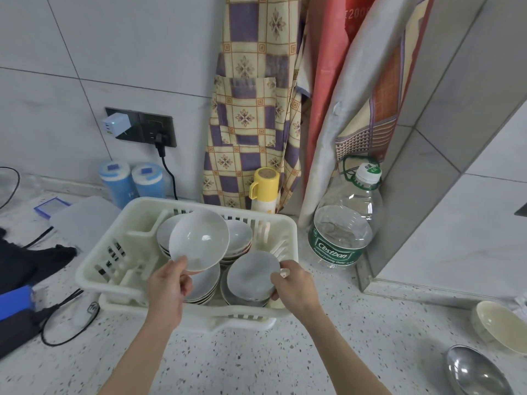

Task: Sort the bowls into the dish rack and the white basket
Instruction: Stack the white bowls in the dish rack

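Grip: left hand (168,283) pinches a raised bowl (199,241); right hand (296,283) grasps another bowl (252,275).
Place: both over the white basket (94,269), above stacked bowls.
Risk: thin rim pinch slips, bowl chips stack.

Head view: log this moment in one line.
left hand: holds white bowl | right hand: grips grey bowl | both over white basket

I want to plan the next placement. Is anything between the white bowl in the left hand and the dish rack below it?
Only other bowls. The left hand pinches the white ceramic bowl above stacked white bowls already in the cream plastic dish rack. The right hand holds a second white bowl beside it.
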